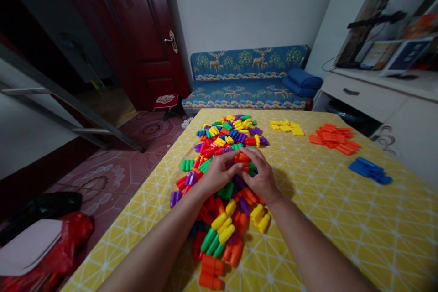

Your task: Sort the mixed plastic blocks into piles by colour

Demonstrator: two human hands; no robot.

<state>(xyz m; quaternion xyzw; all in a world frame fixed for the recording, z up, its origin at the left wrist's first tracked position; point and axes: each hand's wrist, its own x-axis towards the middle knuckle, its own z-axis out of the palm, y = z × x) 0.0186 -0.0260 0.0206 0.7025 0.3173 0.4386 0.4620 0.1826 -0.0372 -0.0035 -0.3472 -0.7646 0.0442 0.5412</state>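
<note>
My left hand (221, 172) and my right hand (260, 174) meet over a heap of bullet-shaped plastic building blocks (224, 139). Their fingers are curled and the thumbs come together. Between them shows an orange block (242, 158), which both hands seem to grip; my fingers cover part of it. Below my wrists lie a joined yellow and green block piece (218, 233), a yellow block (260, 218) and an orange block (211, 273). Purple blocks (175, 198) and green blocks (188, 165) lie at the heap's left side.
On the right of the yellow patterned tablecloth (318, 237) lie separate groups of yellow blocks (287, 127), orange blocks (333, 138) and blue blocks (369, 170). Beyond the table stands a blue sofa (239, 89). A white cabinet (376, 96) is at right, a metal ladder (68, 100) at left.
</note>
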